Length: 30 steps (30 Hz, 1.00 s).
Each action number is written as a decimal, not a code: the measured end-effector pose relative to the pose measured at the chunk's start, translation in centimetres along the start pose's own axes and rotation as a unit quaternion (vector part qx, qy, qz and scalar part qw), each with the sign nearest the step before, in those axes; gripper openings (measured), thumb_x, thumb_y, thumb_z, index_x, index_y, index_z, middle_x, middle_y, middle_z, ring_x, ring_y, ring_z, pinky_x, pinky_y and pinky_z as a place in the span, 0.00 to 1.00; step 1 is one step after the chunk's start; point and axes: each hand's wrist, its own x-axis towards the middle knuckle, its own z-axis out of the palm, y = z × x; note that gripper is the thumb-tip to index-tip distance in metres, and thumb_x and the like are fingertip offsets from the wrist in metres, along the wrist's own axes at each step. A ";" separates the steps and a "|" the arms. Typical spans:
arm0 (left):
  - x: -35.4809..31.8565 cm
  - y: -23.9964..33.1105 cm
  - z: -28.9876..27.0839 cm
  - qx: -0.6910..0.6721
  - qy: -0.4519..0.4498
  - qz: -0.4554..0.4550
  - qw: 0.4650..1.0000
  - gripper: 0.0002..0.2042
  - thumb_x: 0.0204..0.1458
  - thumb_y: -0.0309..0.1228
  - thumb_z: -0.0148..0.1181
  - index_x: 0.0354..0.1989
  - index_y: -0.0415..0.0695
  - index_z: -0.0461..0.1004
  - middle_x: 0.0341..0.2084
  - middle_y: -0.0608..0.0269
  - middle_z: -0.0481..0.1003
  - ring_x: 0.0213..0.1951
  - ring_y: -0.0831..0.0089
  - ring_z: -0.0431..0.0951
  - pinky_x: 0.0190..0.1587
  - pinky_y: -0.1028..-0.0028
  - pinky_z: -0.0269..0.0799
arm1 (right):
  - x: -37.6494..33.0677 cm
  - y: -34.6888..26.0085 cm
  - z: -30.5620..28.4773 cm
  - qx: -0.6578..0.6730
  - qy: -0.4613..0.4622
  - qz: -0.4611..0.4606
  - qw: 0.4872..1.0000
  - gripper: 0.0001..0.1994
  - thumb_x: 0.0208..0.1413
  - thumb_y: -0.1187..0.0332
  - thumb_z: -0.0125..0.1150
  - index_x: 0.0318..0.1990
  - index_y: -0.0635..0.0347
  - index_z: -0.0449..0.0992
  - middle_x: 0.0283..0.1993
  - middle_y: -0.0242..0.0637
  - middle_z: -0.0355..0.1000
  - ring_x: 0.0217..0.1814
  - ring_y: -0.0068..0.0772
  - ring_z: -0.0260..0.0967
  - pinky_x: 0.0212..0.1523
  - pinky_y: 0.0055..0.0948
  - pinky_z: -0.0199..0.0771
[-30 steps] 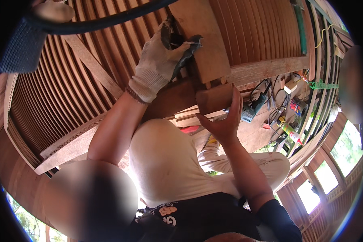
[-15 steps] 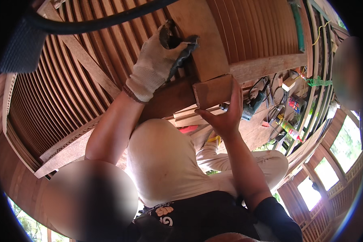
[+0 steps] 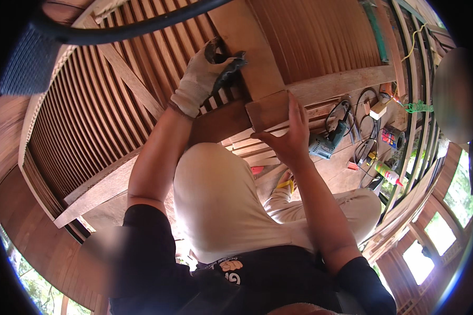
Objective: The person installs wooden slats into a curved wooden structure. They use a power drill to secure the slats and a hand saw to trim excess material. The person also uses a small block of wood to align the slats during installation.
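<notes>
Beneath my right hand point(image 3: 286, 136), which is bare, a short reddish-brown wooden block point(image 3: 268, 109) is gripped between thumb and fingers. Its upper edge meets the lower end of a wide wooden board point(image 3: 252, 60) in a slatted wooden panel point(image 3: 89, 118). My left hand point(image 3: 207, 76) wears a pale knit glove with a dark palm. It is at the slats just left of that board, thumb and forefinger spread, with nothing visible between them; its other fingers are partly hidden. A dark wooden rail point(image 3: 218, 123) runs from below my left hand to the block.
To the right on the floor lie a teal power drill point(image 3: 323, 144), cables, a small pale wood block point(image 3: 378, 110), a tin point(image 3: 392, 137) and a bottle with a red tip point(image 3: 388, 172). A black hose point(image 3: 126, 34) crosses overhead. Another person point(image 3: 452, 94) is at the right edge.
The view has shifted slightly. My right hand keeps its hold on the block, which still meets the board's end. My left hand stays by the slats in much the same pose.
</notes>
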 end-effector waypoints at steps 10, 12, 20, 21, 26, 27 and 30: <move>-0.7 -2.1 -4.7 0.356 -0.073 0.103 0.926 0.31 0.58 0.41 0.69 0.65 0.37 0.68 0.53 0.52 0.79 0.53 0.64 0.79 0.59 0.68 0.75 | 1.1 3.0 -1.2 -0.050 -0.030 -0.114 0.992 0.48 0.50 0.55 0.76 0.74 0.65 0.56 0.67 0.53 0.65 0.68 0.58 0.63 0.67 0.54 0.63; -3.5 -1.8 -6.1 0.485 -0.092 0.130 0.860 0.34 0.57 0.46 0.70 0.67 0.39 0.67 0.56 0.50 0.78 0.57 0.58 0.79 0.62 0.66 0.73 | 1.5 3.0 -0.9 -0.052 -0.023 -0.129 0.990 0.47 0.50 0.56 0.76 0.73 0.66 0.57 0.66 0.52 0.67 0.66 0.57 0.65 0.66 0.53 0.64; -10.3 3.6 1.7 0.673 -0.127 0.003 0.729 0.51 0.41 0.55 0.78 0.71 0.42 0.63 0.67 0.43 0.67 0.69 0.53 0.67 0.72 0.60 0.61 | 2.1 3.4 -1.6 -0.024 -0.048 -0.136 0.989 0.45 0.49 0.59 0.77 0.72 0.67 0.60 0.65 0.56 0.69 0.67 0.58 0.66 0.65 0.46 0.68; -10.7 2.3 1.5 0.725 -0.089 0.001 0.683 0.55 0.36 0.61 0.77 0.72 0.43 0.62 0.66 0.44 0.67 0.69 0.49 0.65 0.72 0.57 0.60 | 2.1 3.3 -1.2 -0.026 -0.059 -0.137 0.989 0.45 0.49 0.60 0.77 0.72 0.68 0.60 0.65 0.56 0.69 0.67 0.58 0.66 0.66 0.46 0.68; -11.7 1.0 3.3 0.775 -0.044 0.036 0.629 0.52 0.39 0.63 0.72 0.70 0.45 0.64 0.66 0.49 0.67 0.69 0.49 0.64 0.71 0.56 0.61 | 2.0 3.9 -1.5 -0.050 -0.056 -0.140 0.987 0.45 0.49 0.60 0.77 0.72 0.68 0.60 0.65 0.56 0.70 0.67 0.59 0.67 0.66 0.46 0.68; -11.8 0.9 3.4 0.771 -0.042 0.037 0.634 0.51 0.39 0.63 0.72 0.70 0.44 0.64 0.66 0.49 0.67 0.69 0.49 0.64 0.71 0.55 0.60 | 1.9 3.7 -1.7 -0.053 -0.054 -0.141 0.987 0.45 0.49 0.61 0.76 0.72 0.69 0.60 0.64 0.57 0.70 0.66 0.59 0.67 0.66 0.46 0.68; -12.4 0.3 4.5 0.767 -0.017 0.029 0.641 0.52 0.39 0.63 0.72 0.70 0.43 0.64 0.65 0.47 0.67 0.68 0.48 0.65 0.70 0.56 0.61 | 1.9 3.0 -2.0 -0.062 -0.058 -0.139 0.987 0.45 0.49 0.61 0.76 0.71 0.69 0.60 0.64 0.57 0.70 0.65 0.60 0.68 0.65 0.47 0.69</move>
